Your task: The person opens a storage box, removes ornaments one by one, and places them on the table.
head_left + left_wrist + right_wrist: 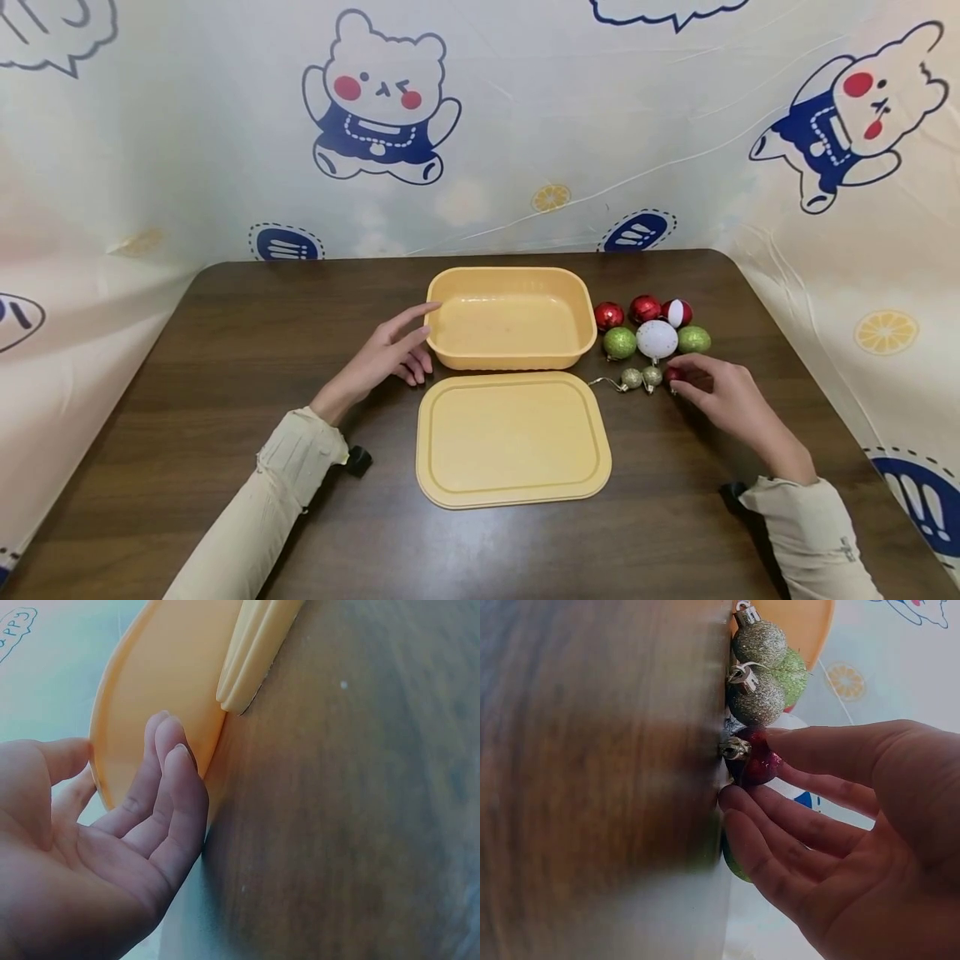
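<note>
On the right side of the table, my right hand (723,396) pinches a small dark red Christmas bauble (756,756) between thumb and fingers. Its metal cap faces the camera in the right wrist view. Beside it lie two small glittery gold baubles (761,697), still on the tabletop. My left hand (386,354) is at the left end of a yellow plastic container (510,363). Its thumb and forefinger touch the rim there, while the other fingers (184,787) bend loosely outside the wall. Nothing lies inside the container.
Behind the small baubles sit larger ones: red baubles (645,308), a white bauble (657,340), green baubles (619,343) and a red-and-white bauble (677,313). A flat yellow lid (513,442) lies in front of the container. A printed cloth (510,108) hangs behind the brown table (247,350).
</note>
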### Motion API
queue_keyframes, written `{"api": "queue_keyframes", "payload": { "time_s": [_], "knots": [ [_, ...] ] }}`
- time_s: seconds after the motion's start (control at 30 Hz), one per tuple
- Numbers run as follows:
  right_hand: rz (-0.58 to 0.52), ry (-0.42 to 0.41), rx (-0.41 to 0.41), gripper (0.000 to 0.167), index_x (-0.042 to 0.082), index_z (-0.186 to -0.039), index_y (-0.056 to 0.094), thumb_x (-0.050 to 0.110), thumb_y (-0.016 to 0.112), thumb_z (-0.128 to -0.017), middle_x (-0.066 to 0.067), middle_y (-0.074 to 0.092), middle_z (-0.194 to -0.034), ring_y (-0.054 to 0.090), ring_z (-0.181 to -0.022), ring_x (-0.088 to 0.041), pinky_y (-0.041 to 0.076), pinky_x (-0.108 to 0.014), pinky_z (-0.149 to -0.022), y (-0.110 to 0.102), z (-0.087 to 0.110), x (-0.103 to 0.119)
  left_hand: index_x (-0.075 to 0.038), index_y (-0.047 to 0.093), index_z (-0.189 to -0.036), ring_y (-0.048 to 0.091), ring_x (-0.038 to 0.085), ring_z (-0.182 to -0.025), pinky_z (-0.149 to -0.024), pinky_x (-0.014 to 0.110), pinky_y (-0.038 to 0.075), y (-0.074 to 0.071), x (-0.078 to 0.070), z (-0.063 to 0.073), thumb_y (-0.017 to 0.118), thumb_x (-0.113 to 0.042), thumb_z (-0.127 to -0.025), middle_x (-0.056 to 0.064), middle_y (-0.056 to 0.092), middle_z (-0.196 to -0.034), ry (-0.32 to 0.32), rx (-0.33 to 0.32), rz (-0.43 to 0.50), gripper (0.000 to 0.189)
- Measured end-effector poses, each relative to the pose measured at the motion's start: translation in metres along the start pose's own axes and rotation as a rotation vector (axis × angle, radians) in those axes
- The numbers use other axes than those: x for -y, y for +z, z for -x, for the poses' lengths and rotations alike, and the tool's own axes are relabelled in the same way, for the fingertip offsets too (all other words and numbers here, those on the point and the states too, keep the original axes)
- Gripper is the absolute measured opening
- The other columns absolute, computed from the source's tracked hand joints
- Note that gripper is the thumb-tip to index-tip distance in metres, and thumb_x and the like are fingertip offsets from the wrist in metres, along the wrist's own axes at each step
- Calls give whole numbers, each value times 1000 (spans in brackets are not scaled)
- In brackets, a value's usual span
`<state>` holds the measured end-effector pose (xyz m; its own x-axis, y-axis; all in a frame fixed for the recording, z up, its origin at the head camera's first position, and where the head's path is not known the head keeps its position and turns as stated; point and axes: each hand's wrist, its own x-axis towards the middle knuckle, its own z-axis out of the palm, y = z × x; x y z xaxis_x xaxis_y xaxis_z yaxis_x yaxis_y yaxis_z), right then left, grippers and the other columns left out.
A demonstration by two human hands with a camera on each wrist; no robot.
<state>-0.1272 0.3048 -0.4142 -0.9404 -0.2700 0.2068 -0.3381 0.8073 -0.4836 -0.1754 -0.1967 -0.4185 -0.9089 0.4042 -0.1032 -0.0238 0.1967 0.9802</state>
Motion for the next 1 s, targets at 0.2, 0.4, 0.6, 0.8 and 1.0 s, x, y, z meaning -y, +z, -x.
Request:
{"api": "queue_keyframes", "payload": {
  "time_s": [0.2, 0.4, 0.6, 0.8, 1.0],
  "knots": [
    [-6, -2, 2, 23, 5, -109, 73, 6, 77, -86, -9, 73, -99, 70, -84, -23, 59, -43, -73, -2, 0, 0, -37, 39, -151, 65, 31, -63, -58, 44, 60, 1, 1, -1, 49, -40, -105, 28, 65, -85, -2, 4, 1, 47],
    [17, -40, -85, 22, 5, -107, 73, 5, 77, -86, -9, 74, -95, 69, -78, -20, 59, -33, -67, -6, 0, -1, -38, 39, -151, 65, 31, -64, -58, 43, 60, 2, 0, -4, 49, -40, -105, 28, 65, -85, 0, 9, 1, 47],
    [39, -85, -191, 20, 3, -103, 73, 2, 78, -83, -5, 71, -85, 61, -70, -9, 50, -16, -61, -6, 0, -2, -37, 38, -152, 64, 33, -64, -58, 44, 59, 2, 1, -5, 49, -39, -105, 29, 65, -85, 3, 8, 3, 48],
    [69, -104, -299, 17, 3, -98, 73, -1, 78, -82, -4, 67, -84, 54, -70, -8, 42, -12, -62, -6, 1, -1, -36, 39, -152, 64, 31, -62, -58, 44, 59, 2, 2, -4, 49, -37, -105, 29, 65, -84, 4, 3, 0, 47],
    [79, -105, -364, 15, 2, -96, 73, -1, 78, -83, -5, 63, -85, 51, -72, -13, 37, -11, -64, -11, 2, 4, -29, 42, -150, 64, 38, -64, -58, 45, 59, 1, 1, -3, 51, -34, -105, 30, 65, -85, 29, 2, -57, 46]
  ]
}}
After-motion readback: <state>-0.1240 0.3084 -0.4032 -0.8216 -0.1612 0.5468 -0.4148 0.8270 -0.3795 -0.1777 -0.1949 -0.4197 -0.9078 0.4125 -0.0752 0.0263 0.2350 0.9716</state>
